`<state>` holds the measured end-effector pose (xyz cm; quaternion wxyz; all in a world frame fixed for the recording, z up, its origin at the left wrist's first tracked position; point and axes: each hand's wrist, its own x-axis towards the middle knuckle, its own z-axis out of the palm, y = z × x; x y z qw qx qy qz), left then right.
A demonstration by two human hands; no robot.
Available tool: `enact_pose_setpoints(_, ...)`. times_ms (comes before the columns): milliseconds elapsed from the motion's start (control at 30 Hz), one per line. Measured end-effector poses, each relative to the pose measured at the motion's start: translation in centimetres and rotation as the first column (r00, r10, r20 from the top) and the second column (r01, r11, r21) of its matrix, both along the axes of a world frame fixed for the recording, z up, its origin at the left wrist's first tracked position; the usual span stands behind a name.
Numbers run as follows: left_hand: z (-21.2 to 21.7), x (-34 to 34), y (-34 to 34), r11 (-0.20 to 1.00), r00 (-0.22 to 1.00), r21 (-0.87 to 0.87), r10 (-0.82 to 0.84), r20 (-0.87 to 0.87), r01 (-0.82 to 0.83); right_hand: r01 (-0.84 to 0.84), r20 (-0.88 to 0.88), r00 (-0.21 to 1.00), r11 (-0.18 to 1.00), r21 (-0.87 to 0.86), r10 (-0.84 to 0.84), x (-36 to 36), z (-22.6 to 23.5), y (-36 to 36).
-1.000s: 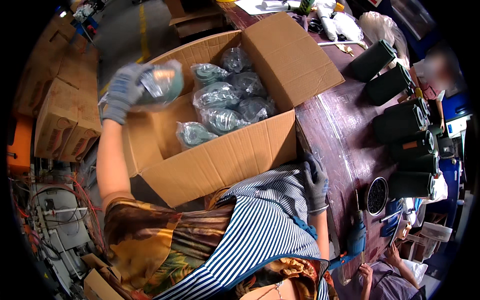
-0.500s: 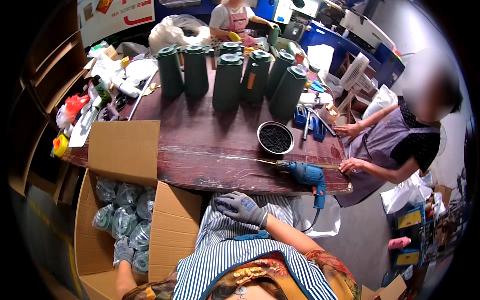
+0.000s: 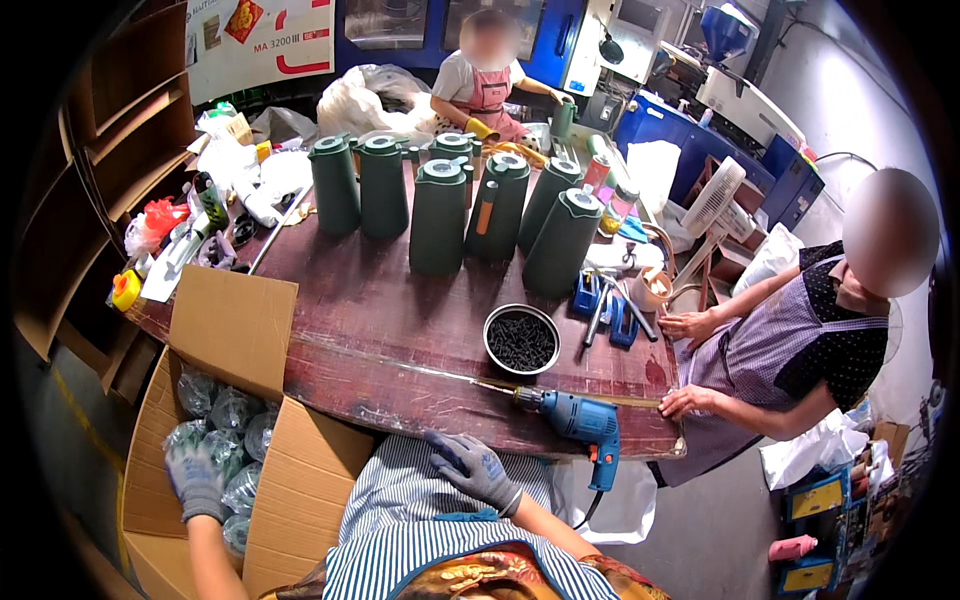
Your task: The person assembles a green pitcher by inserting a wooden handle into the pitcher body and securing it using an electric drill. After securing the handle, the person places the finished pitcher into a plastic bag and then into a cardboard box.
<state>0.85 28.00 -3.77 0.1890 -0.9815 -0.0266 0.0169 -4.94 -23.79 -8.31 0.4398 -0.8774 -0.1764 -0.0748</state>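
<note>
My left hand (image 3: 196,482), in a grey work glove, reaches into an open cardboard box (image 3: 312,487) at the lower left. Its fingers stretch over one of several round greenish parts wrapped in clear plastic (image 3: 232,408); they look slightly blurred, and no grip shows. My right hand (image 3: 478,470), gloved in grey too, lies on my striped apron (image 3: 395,490) just below the table edge, fingers extended and holding nothing. Right of it, a blue power drill (image 3: 580,418) lies on the table, its bit toward the left. Behind the drill stands a bowl of small black parts (image 3: 522,340).
Several dark green jugs (image 3: 438,225) stand upright on the dark red table (image 3: 350,330). Blue-handled tools (image 3: 622,318) lie near its right edge. A person (image 3: 800,330) at the right rests both hands on the table; another person (image 3: 485,90) sits beyond it, touching a green jug.
My left hand has moved farther into the box, across the wrapped parts. My right hand stays on my lap. The view has shifted, so the table sits lower.
</note>
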Motion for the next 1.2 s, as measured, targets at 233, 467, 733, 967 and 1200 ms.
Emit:
enact_pose_setpoints(233, 2.6, 6.6, -28.3, 0.418, 0.604, -0.446, -0.645, 0.467, 0.792, 0.147, 0.155, 0.967, 0.940, 0.307, -0.202, 2.7, 0.7, -1.2)
enact_pose_setpoints(467, -9.6, 10.9, -34.7, 0.396, 0.705, -0.589, -0.489, 0.514, 0.704, 0.190, 0.094, 0.972, 0.955, 0.228, -0.216, 4.0, -3.6, -2.9)
enact_pose_setpoints(733, -8.6, 10.7, -35.0, 0.362, 0.692, -0.601, -0.504, 0.517, 0.713, 0.124, 0.092, 0.981, 0.912, 0.391, -0.173, 2.6, 3.2, -5.2)
enact_pose_setpoints(967, -10.4, 11.0, -34.1, 0.373, 0.715, -0.618, -0.471, 0.516, 0.692, 0.456, 0.613, 0.604, 0.852, 0.258, -0.509, 4.1, 17.1, -16.5)
enact_pose_setpoints(1200, -9.5, 10.9, -34.8, 0.372, 0.723, -0.627, -0.456, 0.518, 0.684, 0.558, 0.579, 0.591, 0.803, 0.209, -0.561, 4.9, 19.1, -16.0)
